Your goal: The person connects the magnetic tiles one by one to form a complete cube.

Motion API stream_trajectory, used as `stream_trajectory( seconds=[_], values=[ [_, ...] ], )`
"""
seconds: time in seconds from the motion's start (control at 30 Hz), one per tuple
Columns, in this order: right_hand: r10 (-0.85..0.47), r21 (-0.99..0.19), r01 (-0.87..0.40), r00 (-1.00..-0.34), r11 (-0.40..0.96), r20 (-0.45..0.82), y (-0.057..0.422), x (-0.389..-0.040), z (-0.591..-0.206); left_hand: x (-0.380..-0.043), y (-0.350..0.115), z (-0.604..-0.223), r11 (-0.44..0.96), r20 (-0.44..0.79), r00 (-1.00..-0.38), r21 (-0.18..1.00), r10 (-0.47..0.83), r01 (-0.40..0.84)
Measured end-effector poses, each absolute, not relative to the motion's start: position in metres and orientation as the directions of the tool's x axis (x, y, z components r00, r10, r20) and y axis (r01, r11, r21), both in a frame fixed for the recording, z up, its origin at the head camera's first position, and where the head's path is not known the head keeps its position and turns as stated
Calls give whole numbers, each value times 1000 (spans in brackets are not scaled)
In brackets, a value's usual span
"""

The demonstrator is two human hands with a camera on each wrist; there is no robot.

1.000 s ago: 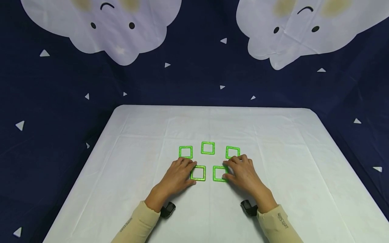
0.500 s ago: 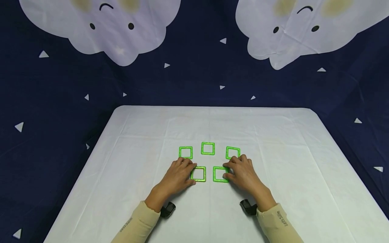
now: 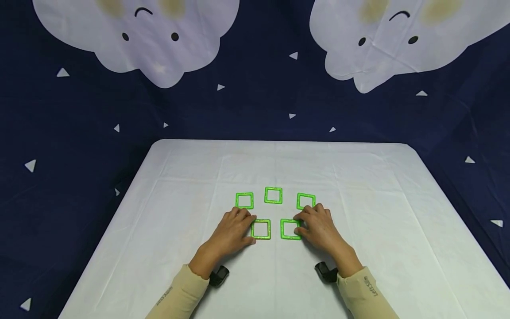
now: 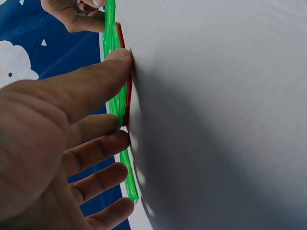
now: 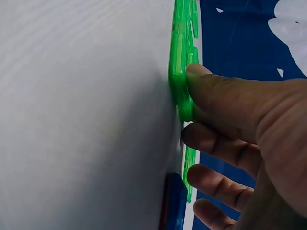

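Note:
In the head view, two green square open-frame magnetic tiles lie side by side near the middle of the table. My left hand [image 3: 233,230] is at the left one [image 3: 268,230], thumb and index finger at its near and far left corners. A red edge [image 4: 128,98] shows beneath this tile in the left wrist view. My right hand [image 3: 320,228] pinches the right green magnetic tile [image 3: 283,230] by its right side. The right wrist view shows my thumb [image 5: 201,79] on its frame and a blue piece [image 5: 173,203] low under the fingers, hidden in the head view.
Beyond the hands, three more green tiles lie in a shallow arc: left [image 3: 245,194], centre [image 3: 273,188] and right [image 3: 306,195]. My right fingertips partly cover the right one. The white-covered table [image 3: 275,164] ends at a dark blue cloth [image 3: 255,106] with clouds.
The head view has shifted by a very small amount. Both hands stay at the two near tiles, with no clear movement of any tile.

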State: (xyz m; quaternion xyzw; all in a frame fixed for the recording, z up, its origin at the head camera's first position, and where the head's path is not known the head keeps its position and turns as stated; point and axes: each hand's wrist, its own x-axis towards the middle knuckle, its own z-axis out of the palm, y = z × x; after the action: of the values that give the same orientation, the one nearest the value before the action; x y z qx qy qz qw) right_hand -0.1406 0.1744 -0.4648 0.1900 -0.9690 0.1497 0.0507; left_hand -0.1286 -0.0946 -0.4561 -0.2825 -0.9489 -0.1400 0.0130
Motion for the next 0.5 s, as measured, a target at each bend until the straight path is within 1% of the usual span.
stream_trajectory(
  seconds=[0.27,0.5],
  values=[
    [-318,-313,-349,-936,883,149,175,-139,-465,-128,-97,-457,799,125,-834,241,537,551],
    [-293,-389,-321,-947,864,130,175,-138,-462,-126,-96,-456,792,130,-830,251,542,557]
  ],
)
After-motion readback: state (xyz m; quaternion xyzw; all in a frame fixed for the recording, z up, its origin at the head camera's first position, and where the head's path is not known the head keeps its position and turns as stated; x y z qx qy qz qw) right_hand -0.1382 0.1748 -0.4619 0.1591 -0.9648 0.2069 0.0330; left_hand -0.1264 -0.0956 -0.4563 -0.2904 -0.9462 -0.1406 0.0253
